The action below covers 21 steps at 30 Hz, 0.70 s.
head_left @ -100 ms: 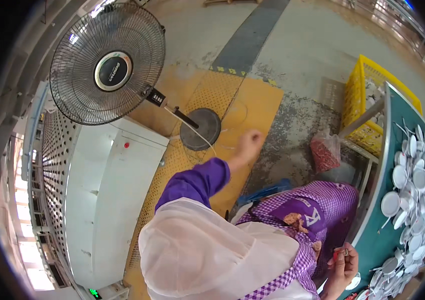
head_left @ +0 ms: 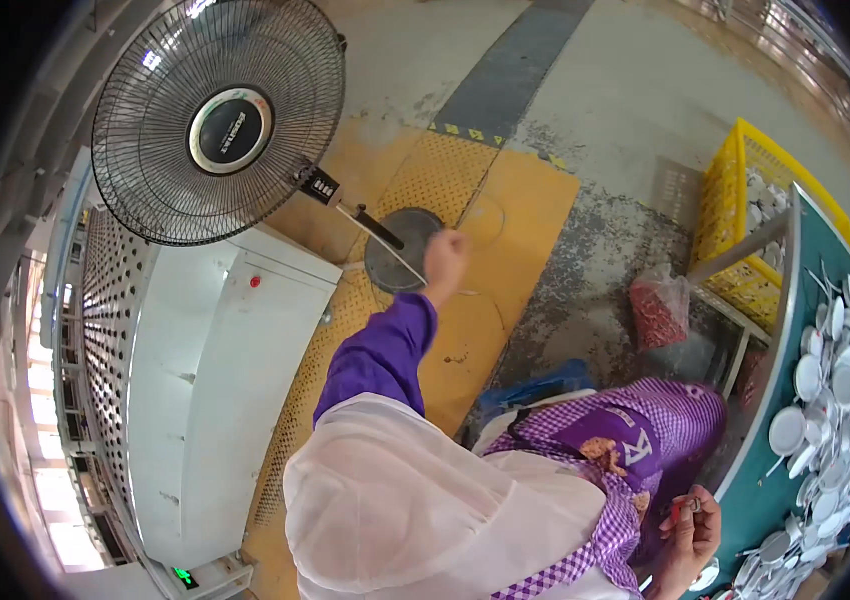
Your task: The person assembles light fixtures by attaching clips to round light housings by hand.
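Note:
My left hand (head_left: 447, 262), in a purple sleeve (head_left: 380, 345), is stretched out to the left with fingers curled in. It passes in front of the fan's round black base (head_left: 400, 262); anything inside it is hidden. At lower right, beside the green table (head_left: 760, 500), my right hand (head_left: 693, 540) is closed, thumb against fingers, around a small red and silver piece (head_left: 683, 508) too small to name. A heap of flat round white parts with short stems or wires (head_left: 830, 400) covers much of that table.
A black-caged standing fan (head_left: 230, 130) and a white machine cabinet (head_left: 205, 400) stand at left. A yellow crate (head_left: 725, 190) holding white parts is behind the table. On the floor sit a clear bag of red bits (head_left: 659, 308) and blue plastic (head_left: 545, 385).
My left hand has swung left and slightly up the picture, across the fan base. The right hand keeps its closed grip. The whole view has shifted a little.

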{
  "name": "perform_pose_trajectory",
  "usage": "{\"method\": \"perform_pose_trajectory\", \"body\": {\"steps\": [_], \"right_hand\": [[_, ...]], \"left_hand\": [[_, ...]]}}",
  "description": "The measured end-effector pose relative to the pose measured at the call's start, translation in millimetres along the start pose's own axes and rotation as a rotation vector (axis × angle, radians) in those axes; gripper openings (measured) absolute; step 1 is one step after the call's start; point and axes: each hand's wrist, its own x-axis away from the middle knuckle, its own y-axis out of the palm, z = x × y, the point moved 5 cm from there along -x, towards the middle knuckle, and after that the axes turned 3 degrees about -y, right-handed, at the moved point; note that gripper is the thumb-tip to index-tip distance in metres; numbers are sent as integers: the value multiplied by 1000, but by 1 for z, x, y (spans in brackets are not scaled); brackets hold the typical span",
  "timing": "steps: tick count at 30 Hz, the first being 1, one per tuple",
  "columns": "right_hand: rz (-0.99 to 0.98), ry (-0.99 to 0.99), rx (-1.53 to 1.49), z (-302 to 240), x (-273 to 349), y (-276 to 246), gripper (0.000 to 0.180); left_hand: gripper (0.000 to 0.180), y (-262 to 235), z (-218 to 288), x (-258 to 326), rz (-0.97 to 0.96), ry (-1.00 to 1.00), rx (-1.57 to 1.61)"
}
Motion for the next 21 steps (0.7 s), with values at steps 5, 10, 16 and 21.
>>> {"method": "perform_pose_trajectory", "body": {"steps": [5, 10, 16, 21], "right_hand": [[-64, -252, 188, 9, -40, 20, 26], [-23, -229, 214, -3, -62, 43, 28], [30, -182, 304, -12, -78, 44, 28], [2, -184, 299, -21, -86, 55, 29]], "left_hand": [[56, -94, -88, -107, 281, -198, -258], [84, -186, -181, -169, 511, -309, -621], [102, -208, -250, -219, 199, -472, -778], [109, -213, -255, -211, 532, -213, -815]]}}
